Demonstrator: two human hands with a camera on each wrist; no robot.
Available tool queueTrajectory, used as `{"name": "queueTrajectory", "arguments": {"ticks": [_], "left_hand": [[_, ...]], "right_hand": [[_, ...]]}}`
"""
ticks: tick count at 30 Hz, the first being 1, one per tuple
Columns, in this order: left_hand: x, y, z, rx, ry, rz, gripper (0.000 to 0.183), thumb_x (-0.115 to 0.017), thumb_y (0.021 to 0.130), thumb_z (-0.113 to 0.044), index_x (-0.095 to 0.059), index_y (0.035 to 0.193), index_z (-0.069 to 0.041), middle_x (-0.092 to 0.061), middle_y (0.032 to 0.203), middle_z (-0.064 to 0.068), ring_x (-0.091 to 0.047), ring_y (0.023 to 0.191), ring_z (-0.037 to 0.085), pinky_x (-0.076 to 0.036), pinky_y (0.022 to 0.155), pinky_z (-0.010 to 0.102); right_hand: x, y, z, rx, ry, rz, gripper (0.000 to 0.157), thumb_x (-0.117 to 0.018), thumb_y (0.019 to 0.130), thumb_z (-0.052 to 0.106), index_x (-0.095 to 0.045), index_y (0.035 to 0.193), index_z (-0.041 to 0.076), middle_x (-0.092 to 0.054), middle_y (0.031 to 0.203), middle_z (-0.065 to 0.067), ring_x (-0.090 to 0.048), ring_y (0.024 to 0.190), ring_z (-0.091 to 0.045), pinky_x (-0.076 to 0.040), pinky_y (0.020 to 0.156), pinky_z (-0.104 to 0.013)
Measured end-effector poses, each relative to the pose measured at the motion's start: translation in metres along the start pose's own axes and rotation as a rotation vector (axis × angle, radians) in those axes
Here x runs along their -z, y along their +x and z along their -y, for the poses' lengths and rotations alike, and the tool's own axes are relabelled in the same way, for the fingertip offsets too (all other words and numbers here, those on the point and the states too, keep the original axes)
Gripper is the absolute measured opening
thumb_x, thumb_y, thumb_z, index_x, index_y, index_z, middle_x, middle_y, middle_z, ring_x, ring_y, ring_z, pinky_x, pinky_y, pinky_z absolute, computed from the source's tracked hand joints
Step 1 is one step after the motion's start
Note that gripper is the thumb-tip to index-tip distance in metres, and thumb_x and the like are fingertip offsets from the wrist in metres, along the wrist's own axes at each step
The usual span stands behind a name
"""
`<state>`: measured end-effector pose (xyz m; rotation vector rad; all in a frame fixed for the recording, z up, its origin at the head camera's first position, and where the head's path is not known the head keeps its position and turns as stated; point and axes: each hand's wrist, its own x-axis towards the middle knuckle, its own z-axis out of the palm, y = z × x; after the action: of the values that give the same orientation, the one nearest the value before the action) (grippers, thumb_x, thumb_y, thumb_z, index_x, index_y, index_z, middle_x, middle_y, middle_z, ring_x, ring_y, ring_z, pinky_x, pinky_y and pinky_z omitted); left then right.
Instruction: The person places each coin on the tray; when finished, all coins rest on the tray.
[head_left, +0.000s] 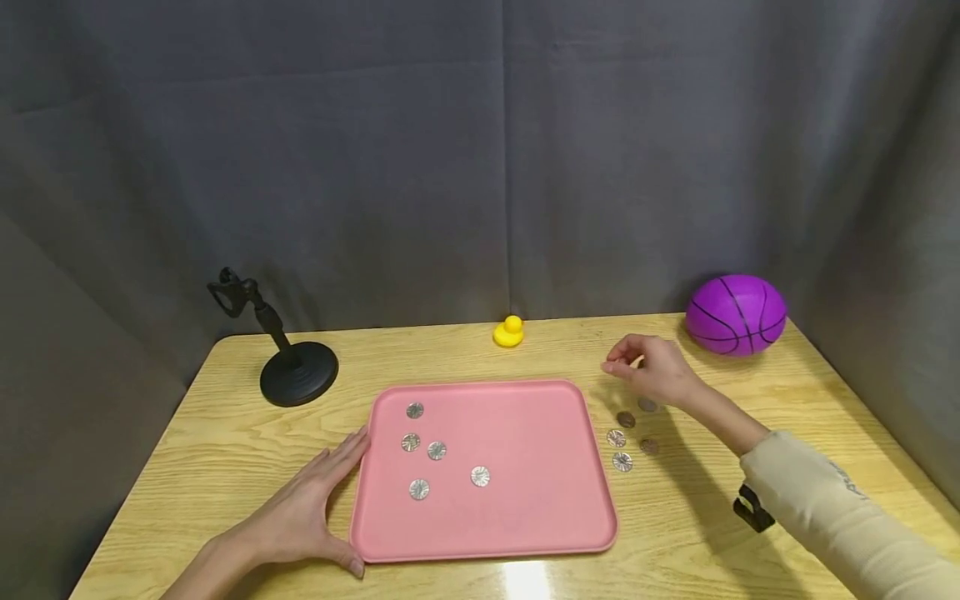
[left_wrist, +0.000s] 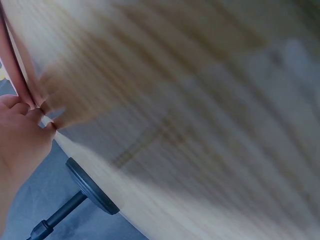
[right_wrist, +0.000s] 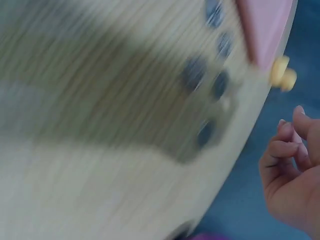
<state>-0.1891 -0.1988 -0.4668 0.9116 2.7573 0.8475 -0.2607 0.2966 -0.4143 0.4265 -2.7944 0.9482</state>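
A pink tray lies on the wooden table with several silvery coins on its left and middle part. My left hand rests against the tray's left edge, fingers and thumb spread along the rim. In the left wrist view that hand is at the far left, by the rim. My right hand hovers right of the tray's far corner, its fingers bent and thumb drawn close to the index finger. Cannot tell whether it holds a coin. Several loose coins lie on the table below it.
A yellow rubber duck sits at the back edge of the table. At the back right is a purple ball with black lines. A black stand with a round base is at the back left. Grey curtains surround the table.
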Motion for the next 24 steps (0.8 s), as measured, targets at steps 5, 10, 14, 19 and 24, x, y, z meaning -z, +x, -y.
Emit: {"name": "queueTrajectory", "arguments": {"ticks": [5,10,14,19,24], "left_hand": [[-0.002,-0.002,0.000,0.015,0.000,0.008,0.146,-0.085,0.040,-0.072,-0.020,0.157,-0.014,-0.017,0.162,0.001,-0.019,0.146,0.021,-0.020,0.116,0.050],[-0.001,-0.003,0.000,-0.001,-0.020,0.010,0.145,-0.085,0.041,-0.070,-0.020,0.157,-0.014,-0.016,0.162,0.003,-0.019,0.146,0.023,-0.020,0.116,0.052],[0.000,-0.003,0.001,-0.009,-0.038,0.011,0.144,-0.086,0.042,-0.069,-0.020,0.157,-0.014,-0.017,0.162,0.004,-0.019,0.146,0.024,-0.019,0.116,0.055],[0.001,-0.003,0.002,-0.021,-0.031,0.017,0.143,-0.086,0.043,-0.069,-0.019,0.157,-0.012,-0.016,0.162,0.005,-0.019,0.146,0.026,-0.019,0.115,0.057],[0.003,-0.002,0.003,-0.030,-0.036,0.011,0.144,-0.087,0.043,-0.068,-0.019,0.156,-0.011,-0.016,0.162,0.005,-0.018,0.147,0.025,-0.018,0.116,0.055]], "right_hand": [[0.014,-0.021,-0.034,-0.046,-0.049,0.071,0.017,-0.076,0.085,0.019,-0.067,0.089,0.004,-0.065,0.074,0.000,-0.056,0.065,-0.013,-0.043,0.052,-0.023],[0.010,-0.036,-0.045,-0.003,-0.088,0.181,0.021,-0.081,0.079,0.019,-0.066,0.087,0.007,-0.061,0.070,0.006,-0.054,0.064,-0.007,-0.044,0.059,-0.024],[0.007,-0.037,-0.046,-0.001,-0.100,0.172,0.018,-0.081,0.078,0.014,-0.066,0.085,0.009,-0.063,0.068,0.007,-0.056,0.064,-0.007,-0.043,0.061,-0.026],[0.006,-0.036,-0.045,-0.027,-0.170,0.122,0.021,-0.083,0.077,0.020,-0.065,0.080,0.009,-0.064,0.068,0.006,-0.056,0.063,-0.008,-0.044,0.060,-0.029],[0.006,-0.042,-0.045,-0.112,-0.258,0.034,0.030,-0.085,0.074,0.031,-0.063,0.072,0.010,-0.059,0.065,0.004,-0.052,0.061,-0.013,-0.044,0.057,-0.031]]}}
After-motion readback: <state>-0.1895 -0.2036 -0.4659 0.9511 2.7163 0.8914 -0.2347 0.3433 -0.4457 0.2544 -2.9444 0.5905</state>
